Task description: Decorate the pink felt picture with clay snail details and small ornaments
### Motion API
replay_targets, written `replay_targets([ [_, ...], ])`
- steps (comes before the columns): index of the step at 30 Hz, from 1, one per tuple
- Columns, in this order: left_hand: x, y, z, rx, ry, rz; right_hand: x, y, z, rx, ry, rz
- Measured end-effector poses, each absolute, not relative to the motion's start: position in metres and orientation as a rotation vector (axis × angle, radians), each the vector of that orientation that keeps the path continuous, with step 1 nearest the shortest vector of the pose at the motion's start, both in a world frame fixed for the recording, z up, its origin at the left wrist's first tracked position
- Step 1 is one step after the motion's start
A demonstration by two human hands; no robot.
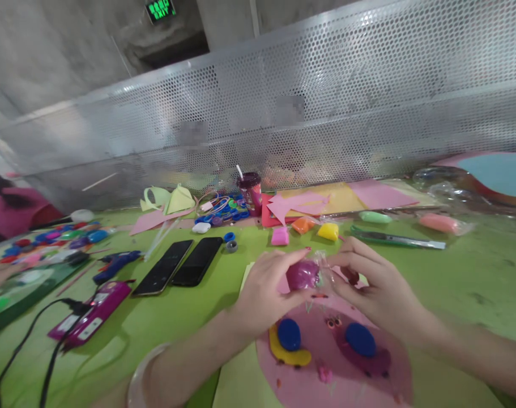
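My left hand (pixel 266 289) is closed around a magenta lump of clay (pixel 302 275) in a clear plastic wrapper. My right hand (pixel 374 283) pinches the wrapper's other side, fingers curled. Both hands hover above a pink paper disc (pixel 321 368) that carries two clay snails: a yellow body with a blue shell (pixel 289 334) on the left, a purple body with a blue shell (pixel 360 339) on the right.
Two black phones (pixel 179 263) lie left of my hands on the green table, beside a blue glue gun (pixel 113 263) and a magenta power bank (pixel 92 314) with cables. Wrapped clay blocks (pixel 328 230), a utility knife (pixel 397 240), coloured paper and a cup (pixel 250 190) sit behind. A perforated metal screen backs the table.
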State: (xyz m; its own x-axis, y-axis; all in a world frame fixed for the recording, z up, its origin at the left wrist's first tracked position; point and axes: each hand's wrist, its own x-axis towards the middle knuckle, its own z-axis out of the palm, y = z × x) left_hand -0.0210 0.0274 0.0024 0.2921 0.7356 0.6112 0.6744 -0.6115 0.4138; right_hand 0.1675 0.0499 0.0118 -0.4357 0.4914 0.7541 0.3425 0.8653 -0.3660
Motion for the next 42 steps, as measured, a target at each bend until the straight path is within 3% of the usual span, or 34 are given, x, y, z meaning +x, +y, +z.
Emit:
replay_targets([
  [7,-0.023,0.032,-0.003,2.352,1.432,1.266,0.173,0.057,0.014,-0.759,-2.014,0.250],
  [26,-0.024,0.036,-0.006,2.517,1.330,1.211,0.177,0.067,0.000,-0.432,-2.223,-0.023],
  [42,-0.025,0.038,-0.012,2.590,1.214,1.165,0.175,0.066,0.007,-0.421,-2.213,0.182],
])
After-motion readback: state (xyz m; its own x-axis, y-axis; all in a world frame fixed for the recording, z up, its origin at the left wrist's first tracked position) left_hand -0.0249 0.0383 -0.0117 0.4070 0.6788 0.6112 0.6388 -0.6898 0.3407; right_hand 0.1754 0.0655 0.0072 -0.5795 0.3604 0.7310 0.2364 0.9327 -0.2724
